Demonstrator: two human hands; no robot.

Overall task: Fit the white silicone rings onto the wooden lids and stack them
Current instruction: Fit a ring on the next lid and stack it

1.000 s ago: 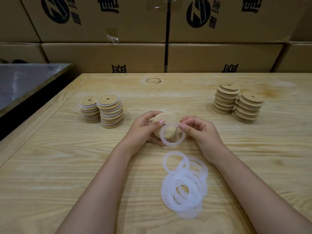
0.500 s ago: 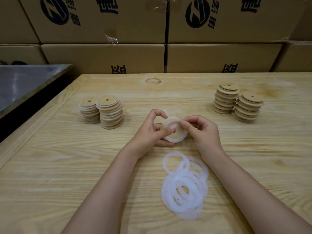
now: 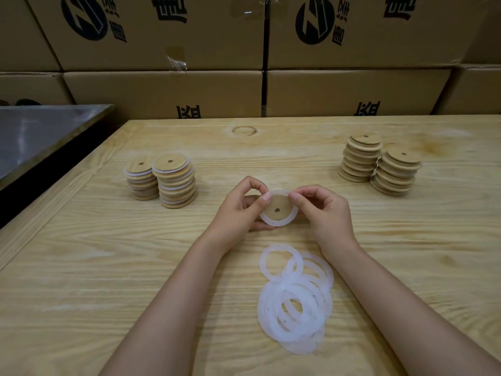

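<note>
Bench [image 3: 81,253]: two ringed stacks [image 3: 162,180] far left, two bare stacks [image 3: 379,166] far right, loose rings [image 3: 295,302] heaped near, between the forearms. Cartons [image 3: 162,90] wall the far edge; steel top [image 3: 40,131] lies beyond the left edge. Centre: lid [image 3: 279,206] with ring [image 3: 271,222] round it, left hand [image 3: 238,210] and right hand [image 3: 325,213] each pinching its upper rim in a fingertip grip. Bare wood separates the hands from every stack.

Small assembly or packing workshop. Printed cardboard cartons [image 3: 162,85] stacked in rows along the far side; wooden table [image 3: 81,280] carrying batch stacks of wooden lids [image 3: 397,169] at right (ringed stacks [image 3: 176,180] at left) and loose silicone rings [image 3: 265,313] near; steel-topped surface [image 3: 40,131] far left.
</note>
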